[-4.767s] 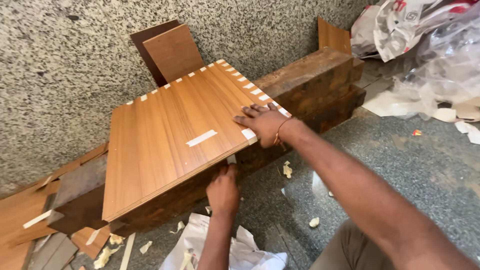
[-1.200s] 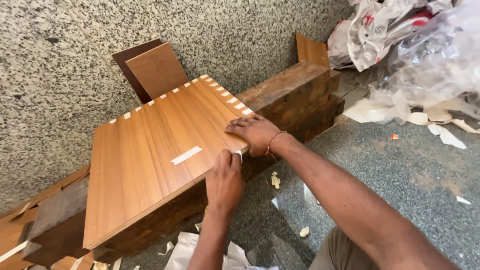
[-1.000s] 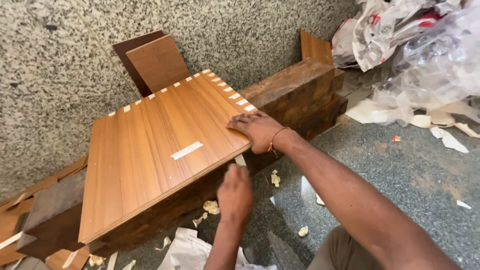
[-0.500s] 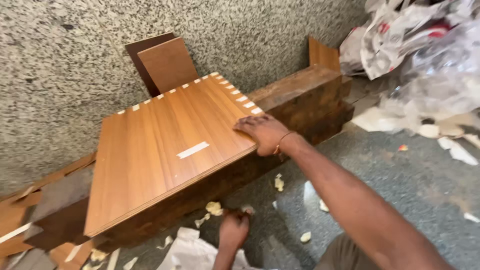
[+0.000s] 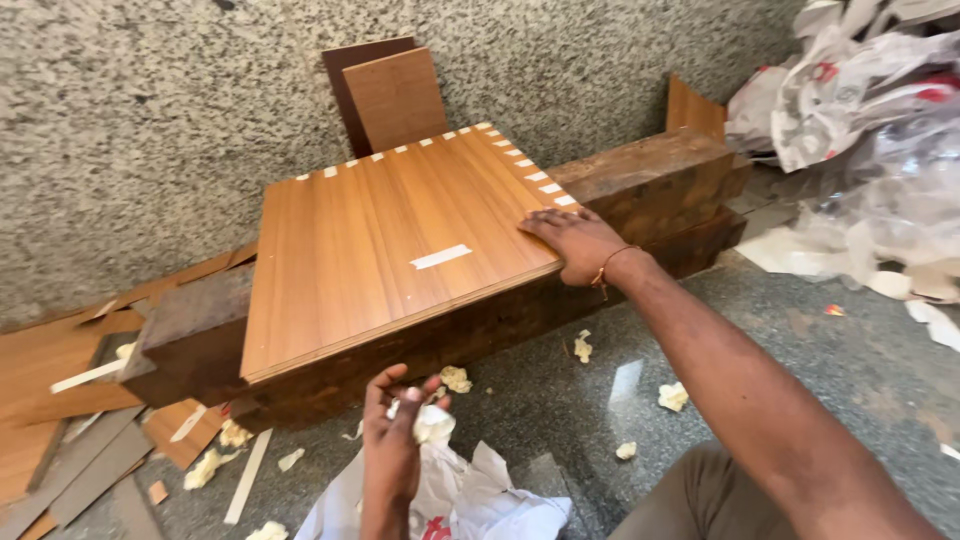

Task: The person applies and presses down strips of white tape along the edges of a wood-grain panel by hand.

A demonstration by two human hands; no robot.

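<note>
Wooden and orange-brown, the laminated board [image 5: 400, 250] is lying flat on top of a dark timber block [image 5: 640, 185] that is resting on the grey stone floor [image 5: 820, 370], close against the speckled granite wall [image 5: 150, 120]. You are pressing your right hand [image 5: 575, 240] down on the board's near right corner, palm flat and fingers spread, gripping nothing. Your left hand [image 5: 395, 440] is hovering low in front of the block, fingers curled loosely around a small pale wad of scrap [image 5: 432, 422], just above a crumpled white bag [image 5: 460, 500]. A strip of pale tape [image 5: 440, 257] is sitting near the middle of the board, and light notches are running along its far and right edges. Two smaller brown panels [image 5: 390, 95] are leaning upright against the wall behind the board. Crumpled plastic sheeting [image 5: 880, 130] is piling up at the right.
</note>
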